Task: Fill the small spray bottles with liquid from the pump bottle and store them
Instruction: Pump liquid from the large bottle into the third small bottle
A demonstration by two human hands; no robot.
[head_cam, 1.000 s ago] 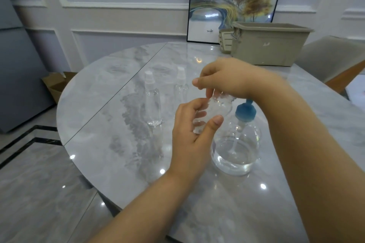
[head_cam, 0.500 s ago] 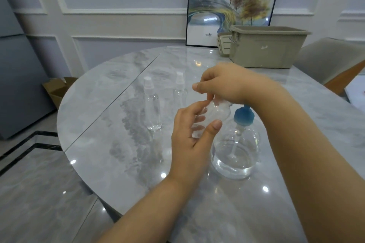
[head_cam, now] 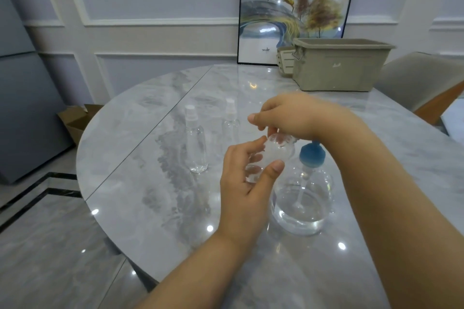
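My left hand (head_cam: pixel 247 183) grips a small clear spray bottle (head_cam: pixel 272 154) by its body, held above the table. My right hand (head_cam: pixel 288 116) comes from above and its fingers curl round the top of that bottle; the cap is hidden under them. Just to the right stands the round clear pump bottle (head_cam: pixel 302 203) with a blue collar, holding some clear liquid at the bottom. Two more small spray bottles with white caps stand upright on the table: one at the left (head_cam: pixel 195 140) and one further back (head_cam: pixel 230 120).
The round grey marble table (head_cam: pixel 140 170) has its edge close at the left. A beige plastic bin (head_cam: pixel 339 68) stands at the back right, with a smaller basket (head_cam: pixel 285 59) beside it. A framed picture (head_cam: pixel 296 7) leans on the wall. A chair (head_cam: pixel 424 83) is at the right.
Both hands stay on the small bottle in nearly the same place; the right hand's fingers have shifted slightly on its top.
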